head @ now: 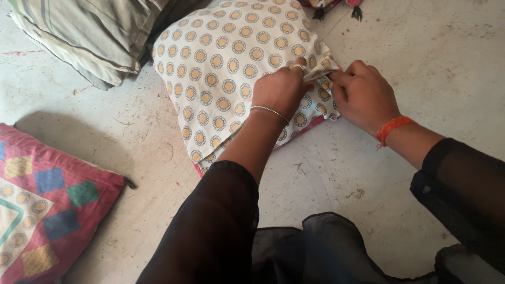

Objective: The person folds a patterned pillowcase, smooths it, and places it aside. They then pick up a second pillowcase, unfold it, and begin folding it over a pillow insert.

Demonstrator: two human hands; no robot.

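White cover: cotton-like pillow cover printed with yellow-and-grey rings, pulled over a cushion lying on the floor, centre of view, just ahead of both hands.
Pink edge: strip of pink cushion showing under the cover's near and right border.
Left hand: left hand resting on the cover's right side, fingers curled, pinching a fold of the cover's open edge; thin silver bangle at the wrist, ring on one finger.
Right hand: right hand at the cover's right edge, fingers clenched on the same bunched fabric, touching the left hand's fingertips; orange thread band at the wrist.
Sleeves: black sheer fabric on both forearms.
Floor: pale grey concrete floor, scuffed, with faint red marks.
Patchwork cushion: pink cushion with coloured squares at lower left, well apart from the hands.
Striped pillows: stacked beige striped pillows at upper left, touching the white cover's far corner.
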